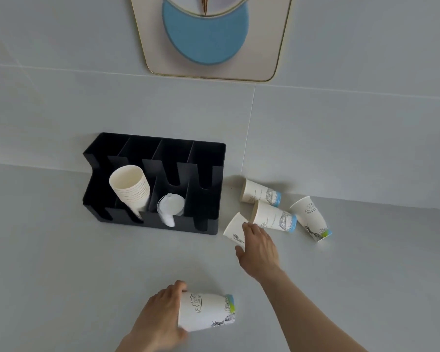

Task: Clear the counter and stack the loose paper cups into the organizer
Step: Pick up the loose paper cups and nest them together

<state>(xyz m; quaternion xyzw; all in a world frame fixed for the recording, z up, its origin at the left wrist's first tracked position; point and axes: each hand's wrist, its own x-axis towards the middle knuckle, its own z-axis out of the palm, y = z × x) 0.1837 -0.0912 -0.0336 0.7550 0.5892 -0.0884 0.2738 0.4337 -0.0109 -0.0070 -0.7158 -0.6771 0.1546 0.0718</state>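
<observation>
A black slotted organizer [213, 158] stands against the wall, holding a nested stack of white paper cups [131, 189] and a stack of clear lids [169, 208]. My left hand [160, 316] grips a printed paper cup [206, 312] lying sideways near the front. My right hand [258, 246] reaches over a fallen cup [235, 228], fingers spread and touching it. Three more cups lie on their sides to the right: one by the wall [260, 193], one in the middle [273, 217], one farthest right [311, 217].
The grey counter [61, 262] meets a grey tiled wall behind. A framed decoration with a blue disc [206, 34] hangs on the wall above the organizer.
</observation>
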